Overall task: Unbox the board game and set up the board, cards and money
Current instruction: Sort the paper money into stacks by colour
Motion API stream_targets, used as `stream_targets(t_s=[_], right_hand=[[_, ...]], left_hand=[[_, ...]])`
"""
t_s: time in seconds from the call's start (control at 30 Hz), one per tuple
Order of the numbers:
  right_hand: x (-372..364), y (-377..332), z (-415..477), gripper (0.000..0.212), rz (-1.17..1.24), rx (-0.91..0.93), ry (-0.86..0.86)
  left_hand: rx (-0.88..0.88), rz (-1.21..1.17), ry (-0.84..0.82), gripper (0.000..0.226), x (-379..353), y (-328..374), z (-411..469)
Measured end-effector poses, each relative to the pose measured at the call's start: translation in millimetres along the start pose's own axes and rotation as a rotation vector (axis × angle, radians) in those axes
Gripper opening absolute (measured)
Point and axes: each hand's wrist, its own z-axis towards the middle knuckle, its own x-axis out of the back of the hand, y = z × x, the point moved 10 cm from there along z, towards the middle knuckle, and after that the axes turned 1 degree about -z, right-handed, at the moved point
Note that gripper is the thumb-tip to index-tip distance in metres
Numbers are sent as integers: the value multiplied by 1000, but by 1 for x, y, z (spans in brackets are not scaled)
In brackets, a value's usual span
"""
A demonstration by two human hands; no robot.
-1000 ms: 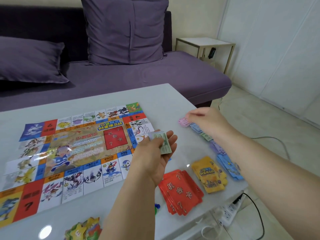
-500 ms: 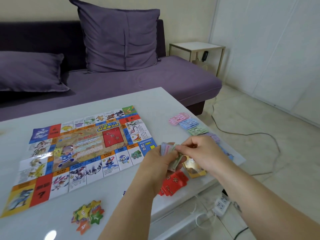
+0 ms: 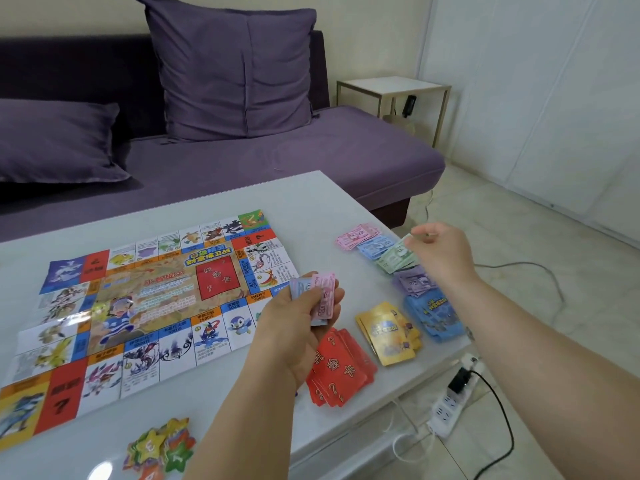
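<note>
- While part of the money is yet in hand, we find the left hand (image 3: 294, 330) raised over the desk (image 3: 311, 199), at the right near corner of the board (image 3: 152, 299). Its grip is closed round a wad of notes (image 3: 320, 294), with pink and pale blue faces showing.
- The right hand (image 3: 441, 254) is at the right edge of the desk. Its grip is nearly closed, thumb and fingertips pinching a green note (image 3: 406, 241) just above the green pile (image 3: 394, 263).
- The board lies flat and unfolded on the left half of the desk.
- Money lies in a row along the right edge, far to near: pink pile (image 3: 358, 234), blue pile (image 3: 375, 245), green pile, purple pile (image 3: 415, 280). Neighbouring piles touch or overlap.
- Cards lie nearer than the money: a blue deck (image 3: 434, 315) at the edge, a yellow deck (image 3: 388, 332) just left of it, and a red deck (image 3: 341, 372) nearer and further left, partly behind the left hand. All three are loosely fanned.
- Star tokens (image 3: 159, 448) lie heaped at the near edge of the desk, apart from the board.
- A purple sofa (image 3: 277, 161) with two cushions (image 3: 235, 67) stands beyond the desk; a power strip (image 3: 450, 403) lies on the floor (image 3: 519, 220) to the right.
</note>
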Motion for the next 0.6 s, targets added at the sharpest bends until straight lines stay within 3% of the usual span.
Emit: stream_targets(t_s=[0.23,0.33,0.4,0.47,0.53,0.6], right_hand=[[-5,7,8,33,-466,7,56],[4,-13,-1,28,-400,104,100],[-2,-31,-15,22,-186,166,-25],[-22,-46,-42,29,4,101,-308],[-38,-52,-71,37,13,12,-520],[-49,-56,-88,33,-8,39,-614]], left_hand=[[-2,-36,25,15,2,0,5],[-3,-25,30,16,1,1,6],[4,-30,29,17,-1,-1,6],[18,-26,19,18,-5,-3,4],[30,-11,4,18,-9,-7,2],[30,24,-7,15,-11,-10,-1]])
